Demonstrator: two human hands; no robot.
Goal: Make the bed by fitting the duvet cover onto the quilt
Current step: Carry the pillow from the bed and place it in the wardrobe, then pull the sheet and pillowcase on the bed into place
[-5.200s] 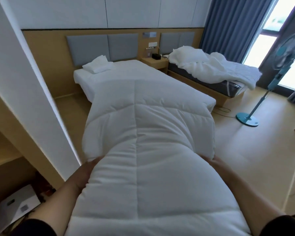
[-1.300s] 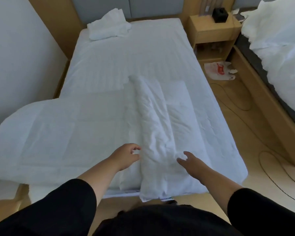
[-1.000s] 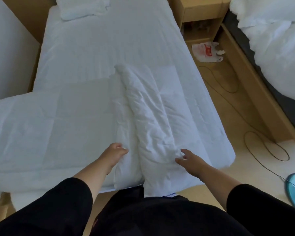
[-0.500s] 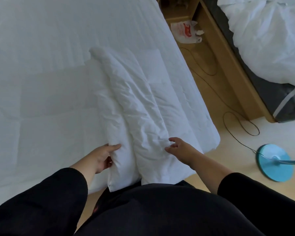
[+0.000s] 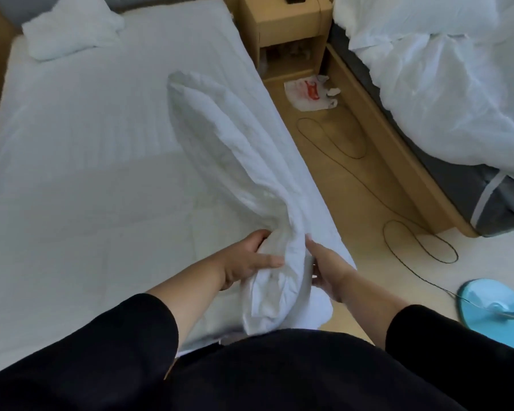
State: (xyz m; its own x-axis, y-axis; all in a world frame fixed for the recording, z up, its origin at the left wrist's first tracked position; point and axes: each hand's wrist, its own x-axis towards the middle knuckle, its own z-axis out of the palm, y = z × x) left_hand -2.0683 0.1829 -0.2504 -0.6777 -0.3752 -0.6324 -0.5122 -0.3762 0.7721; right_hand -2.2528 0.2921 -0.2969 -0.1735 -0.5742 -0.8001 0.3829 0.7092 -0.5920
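The near end of the folded duvet cover is gripped between left hand and right hand, fingers curled into cloth, probably to shake it open; the quilt lies flat beside the left hand.

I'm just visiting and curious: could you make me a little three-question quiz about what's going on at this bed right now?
1. True or false: both hands grip the bunched white duvet cover at the near end of the bed.
2. What lies on the floor beside the wooden nightstand? A) a shoe B) a white plastic bag with red print C) a book
3. Fill in: the folded white cloth lies at the ___ end of the bed, away from the person.

Key
1. True: the left hand and right hand hold its near end from either side.
2. B: the plastic bag.
3. Far, at the head end.
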